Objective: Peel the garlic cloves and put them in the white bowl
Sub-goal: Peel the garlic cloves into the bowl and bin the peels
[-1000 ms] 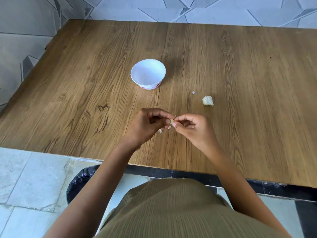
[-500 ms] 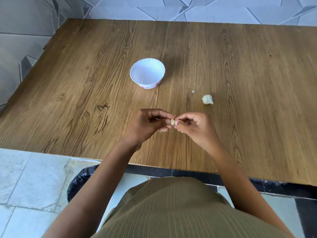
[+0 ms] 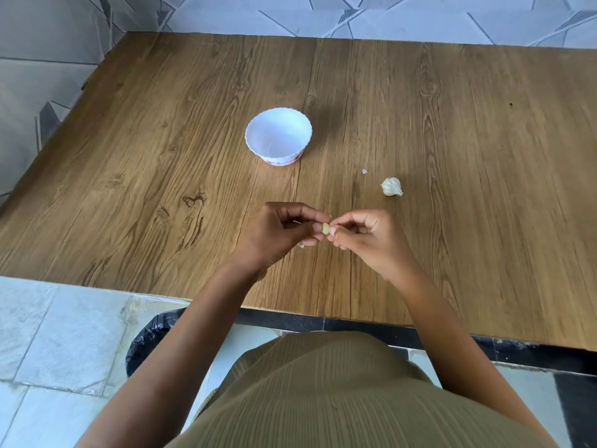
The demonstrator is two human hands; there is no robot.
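Note:
A small pale-yellow garlic clove (image 3: 325,228) is pinched between the fingertips of my left hand (image 3: 277,231) and my right hand (image 3: 368,237), a little above the wooden table (image 3: 161,189). The white bowl (image 3: 278,136) with a scalloped rim stands farther back, left of centre; its inside looks bare. The rest of the garlic bulb (image 3: 392,186), white and papery, lies on the table to the right of the bowl, beyond my right hand.
A small white scrap of peel (image 3: 365,171) lies between the bowl and the bulb. Another pale scrap (image 3: 301,245) shows under my left fingers. A black-lined bin (image 3: 148,337) sits on the tiled floor below the table's near edge.
My fingers have shifted slightly on the clove, and more of its bare yellow surface shows. The bowl and the bulb have not moved.

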